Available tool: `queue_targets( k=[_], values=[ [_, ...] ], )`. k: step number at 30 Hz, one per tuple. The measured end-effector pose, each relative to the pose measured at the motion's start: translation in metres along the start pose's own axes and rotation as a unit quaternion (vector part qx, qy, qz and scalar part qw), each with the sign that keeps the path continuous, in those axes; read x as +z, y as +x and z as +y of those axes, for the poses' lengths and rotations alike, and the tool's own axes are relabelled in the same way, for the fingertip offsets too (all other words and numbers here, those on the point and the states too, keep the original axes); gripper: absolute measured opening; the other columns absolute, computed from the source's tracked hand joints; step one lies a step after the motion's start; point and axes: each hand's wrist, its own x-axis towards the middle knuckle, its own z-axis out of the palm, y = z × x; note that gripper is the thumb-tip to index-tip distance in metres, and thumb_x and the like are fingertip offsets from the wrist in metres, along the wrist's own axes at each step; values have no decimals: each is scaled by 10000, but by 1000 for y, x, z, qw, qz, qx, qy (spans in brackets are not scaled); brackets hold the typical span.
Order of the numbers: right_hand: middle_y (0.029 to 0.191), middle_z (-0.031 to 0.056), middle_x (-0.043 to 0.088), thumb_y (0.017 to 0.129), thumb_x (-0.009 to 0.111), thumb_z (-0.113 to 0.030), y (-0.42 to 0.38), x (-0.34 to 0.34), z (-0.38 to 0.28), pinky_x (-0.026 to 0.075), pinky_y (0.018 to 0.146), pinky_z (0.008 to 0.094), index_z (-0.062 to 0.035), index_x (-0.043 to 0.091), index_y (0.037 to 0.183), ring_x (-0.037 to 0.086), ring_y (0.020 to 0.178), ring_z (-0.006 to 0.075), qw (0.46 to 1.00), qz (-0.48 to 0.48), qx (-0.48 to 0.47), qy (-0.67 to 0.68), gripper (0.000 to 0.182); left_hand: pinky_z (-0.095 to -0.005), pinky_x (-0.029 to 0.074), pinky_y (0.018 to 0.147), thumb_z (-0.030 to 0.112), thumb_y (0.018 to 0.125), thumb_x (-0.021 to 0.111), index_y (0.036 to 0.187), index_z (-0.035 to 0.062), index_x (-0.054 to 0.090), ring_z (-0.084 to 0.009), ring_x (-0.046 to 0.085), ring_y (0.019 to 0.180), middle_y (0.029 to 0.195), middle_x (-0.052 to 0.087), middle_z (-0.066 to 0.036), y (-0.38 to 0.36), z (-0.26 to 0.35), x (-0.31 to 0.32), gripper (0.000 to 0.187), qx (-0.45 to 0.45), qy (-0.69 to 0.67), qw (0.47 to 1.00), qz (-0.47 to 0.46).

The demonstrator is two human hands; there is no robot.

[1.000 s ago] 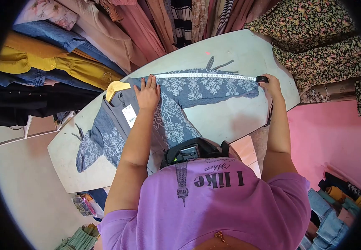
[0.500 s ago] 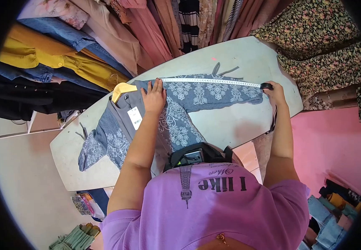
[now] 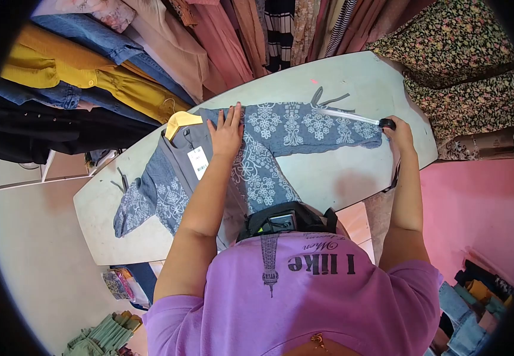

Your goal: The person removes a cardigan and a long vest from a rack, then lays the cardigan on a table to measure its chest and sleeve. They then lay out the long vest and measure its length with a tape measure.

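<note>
Left hand (image 3: 226, 133) is laid palm-down, fingers slightly spread and nothing grasped, on the shoulder of a blue-grey fabric garment with white floral print and a plain grey front panel (image 3: 266, 178). By the right hand (image 3: 400, 136), a small black tape-measure case (image 3: 387, 123) is gripped near the cuff of the garment's outstretched printed sleeve (image 3: 292, 127). From the case a narrow white measuring strip (image 3: 355, 117) is extended over the outer part of the sleeve; its far end is blurred and stops well short of the left hand. Whether the strip touches the cloth cannot be told.

The garment is spread on a pale, curved-edged tabletop (image 3: 364, 77), with a pale yellow hanger (image 3: 181, 123) at its neck and a white paper tag (image 3: 197, 161) on its front.

The step in hand is judged to be the measuring of the sleeve, with the strip unanchored and probably being wound into its case. For the next move, a firm hold on the case and a guided strip would be called for, so that the fabric is not snagged; the shoulder should be kept flat meanwhile.
</note>
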Motion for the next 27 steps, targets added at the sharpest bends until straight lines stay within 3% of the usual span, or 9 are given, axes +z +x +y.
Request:
queue_targets(
  k=[2,5,7,8,9,11,24,26,27],
  values=[
    [849,165,663,716,695,-36,-5,-5,-10,488,691,354,-50,648,1003,644,760,293,999,1,1,-49,291,-651,231,1009,293,887,548,1412,245,341,-301,395,1290,1409,419,-34,-1,-3,5,566,33,45,998,11],
    [869,180,662,743,691,-86,-17,-2,-25,490,711,366,-65,642,1022,639,780,321,988,111,20,-103,284,-652,237,1003,288,888,542,1386,266,383,-304,384,1293,1403,419,-37,-1,-5,9,523,34,40,998,17],
    [839,166,663,769,676,-111,-23,5,-36,492,693,353,-46,635,1022,645,752,274,974,223,19,42,265,-648,236,1006,289,889,540,1378,259,398,-301,384,1288,1393,425,-40,-1,-4,7,510,31,35,999,16],
    [786,121,657,771,671,-94,-30,10,-55,489,646,309,-12,632,1008,630,695,197,963,232,32,130,254,-644,236,1010,291,889,538,1369,251,413,-297,384,1282,1383,430,-42,-1,-2,5,498,31,29,999,15],
    [758,63,628,780,665,-68,-17,37,-31,464,591,245,16,625,995,582,637,116,922,187,49,336,235,-644,236,1010,291,889,538,1369,251,413,-297,384,1282,1383,430,-42,0,-1,3,498,31,29,999,16],
    [762,38,615,784,673,-56,-28,44,-60,439,557,207,13,621,1001,555,594,85,914,104,64,387,233,-639,228,1018,297,884,542,1365,253,419,-284,389,1264,1353,446,-48,3,0,1,498,24,43,999,1],
    [765,48,629,811,674,-124,7,81,-48,436,554,215,16,616,978,572,580,89,922,107,61,367,226,-655,183,1022,238,852,588,1322,222,484,-281,367,1273,1353,440,-54,1,7,-17,481,-9,-22,1000,-14],
    [767,50,630,815,667,-123,-5,79,-76,434,554,214,17,611,990,572,583,89,920,118,67,368,230,-559,311,1003,193,846,589,1282,180,531,-300,470,1187,1268,524,-67,5,16,-27,440,59,-75,989,109],
    [765,51,631,820,659,-124,-15,80,-93,439,547,220,17,600,1014,573,578,92,912,95,61,394,247,-559,311,1003,193,846,589,1282,180,531,-300,470,1187,1268,524,-67,9,21,-28,440,57,-75,990,107]
  ],
)
